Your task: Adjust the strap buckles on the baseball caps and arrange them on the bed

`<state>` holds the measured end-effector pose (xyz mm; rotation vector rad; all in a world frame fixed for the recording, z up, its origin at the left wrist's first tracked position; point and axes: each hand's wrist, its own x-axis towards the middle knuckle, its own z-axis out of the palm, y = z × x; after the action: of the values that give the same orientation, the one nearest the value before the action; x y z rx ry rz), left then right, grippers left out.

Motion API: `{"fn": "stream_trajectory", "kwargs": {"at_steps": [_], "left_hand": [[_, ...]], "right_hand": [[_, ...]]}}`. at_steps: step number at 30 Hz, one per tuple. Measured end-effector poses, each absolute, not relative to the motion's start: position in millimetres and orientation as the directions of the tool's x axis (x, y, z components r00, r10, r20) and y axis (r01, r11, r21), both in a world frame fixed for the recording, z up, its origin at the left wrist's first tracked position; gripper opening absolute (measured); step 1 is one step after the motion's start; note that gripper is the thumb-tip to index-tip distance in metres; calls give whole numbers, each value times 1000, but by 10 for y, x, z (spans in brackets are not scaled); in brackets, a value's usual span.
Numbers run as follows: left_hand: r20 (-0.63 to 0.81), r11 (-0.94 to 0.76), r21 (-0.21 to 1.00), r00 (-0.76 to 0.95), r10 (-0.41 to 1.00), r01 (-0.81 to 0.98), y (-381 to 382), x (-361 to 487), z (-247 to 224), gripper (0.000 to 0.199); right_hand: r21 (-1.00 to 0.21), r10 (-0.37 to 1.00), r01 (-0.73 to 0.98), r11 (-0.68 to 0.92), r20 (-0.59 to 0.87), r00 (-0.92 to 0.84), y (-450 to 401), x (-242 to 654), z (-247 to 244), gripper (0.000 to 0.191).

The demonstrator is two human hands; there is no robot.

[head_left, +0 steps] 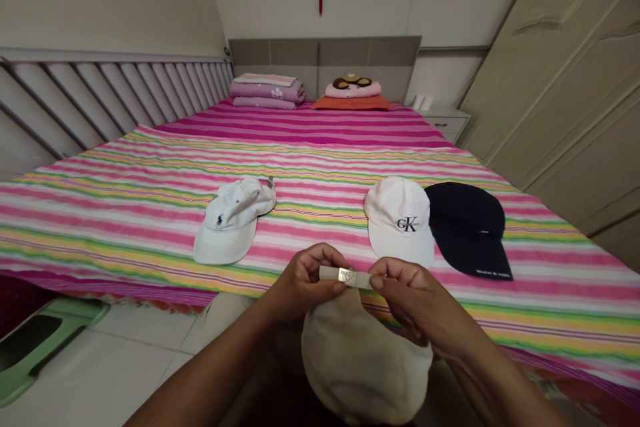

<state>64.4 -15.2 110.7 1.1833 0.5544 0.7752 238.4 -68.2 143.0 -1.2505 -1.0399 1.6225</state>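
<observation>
Head camera is showing the left hand (300, 285) pinching one end of a pale fabric strap (363, 279) between thumb and fingers, just beside a small shiny metal buckle (345, 275). The right hand (414, 288) is gripping the strap's other end in a similar pinch, so the strap is stretching nearly level between the two. Below it, an off-white fabric cap (367, 353) with a rounded crown is hanging at the near edge of the bed (295, 125).

Beyond the hands, a white cap with dark "CK" letters (399, 203) is lying on a multicoloured striped cloth (320, 180). A black cap with pale lettering on its brim (465, 217) is lying just beside it, partly hidden by it. Well apart to the left, a white cap with a small navy emblem (233, 203) is resting on the cloth. Farther out, folded purple bedding (267, 91) is sitting before a grey-beige headboard (295, 52), while a green plastic stool (80, 309) is standing on the tiled floor (135, 340).
</observation>
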Motion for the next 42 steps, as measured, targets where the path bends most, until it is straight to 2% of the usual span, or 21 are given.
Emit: {"fn": "stream_trajectory", "kwargs": {"at_steps": [10,14,19,21,27,30,36,39,42], "left_hand": [[129,30,959,527,840,-282,-222,758,986,22],[246,-153,966,540,805,-210,-227,734,942,23],[441,-444,887,523,730,-128,-206,699,938,27],[452,-462,879,511,732,-115,-205,701,949,25],[347,-295,938,463,816,-182,-232,737,944,21],[332,-267,942,461,823,-201,-229,745,929,23],[424,-409,902,456,783,-137,-213,742,950,22],[432,-488,873,472,768,-4,-207,716,981,21],[495,-642,749,507,706,162,-192,670,1033,20]], "right_hand": [[-965,956,-51,-256,-245,-162,-650,2405,1380,31],[-970,960,-55,-236,-225,-165,-652,2420,1346,29],[-972,959,-54,-227,-213,-185,-655,2416,1315,28],[-972,959,-64,-226,-210,-192,-654,2410,1313,29],[-967,961,-98,-235,-216,-174,-667,2373,1342,27],[-970,965,-111,-218,-198,-170,-675,2355,1347,25],[-975,975,-118,-191,-174,-138,-668,2344,1304,23],[-971,971,-122,-206,-187,-152,-667,2345,1279,23],[-964,966,-157,-214,-185,-182,-667,2342,1249,22]]}}
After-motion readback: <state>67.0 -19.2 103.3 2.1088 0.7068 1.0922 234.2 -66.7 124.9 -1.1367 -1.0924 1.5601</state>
